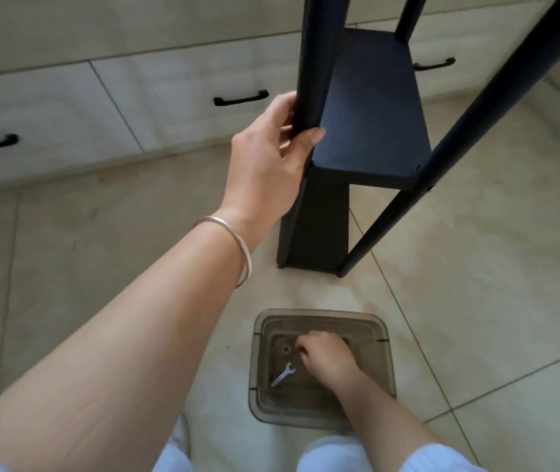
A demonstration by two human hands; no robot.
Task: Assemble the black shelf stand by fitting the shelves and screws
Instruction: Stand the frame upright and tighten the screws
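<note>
the left hand point(271, 158) curls its fingers and thumb round the near left post point(309, 80) of the black shelf stand point(370, 107), gripping it just above the shelf point(374, 131). a thin silver bangle point(237, 247) sits on that wrist. the right hand point(326, 359) is down inside a smoky clear plastic box point(319, 413) at about 6 o'clock from the stand, fingers curled toward the box floor; whether they pinch anything there cannot be told. at 9 o'clock from that hand, in the box, lies a small ring-shaped washer point(285, 349), and at 7 o'clock a small flat silver wrench point(282, 374), not touching the hand.

the stand is upright on the beige tiled floor point(476, 301), its feet just beyond the box at 12 o'clock. another post point(476, 124) slants across the upper right. behind it, from 9 to 1 o'clock, run pale wood-grain drawers point(67, 107) with black bar handles point(241, 97).
</note>
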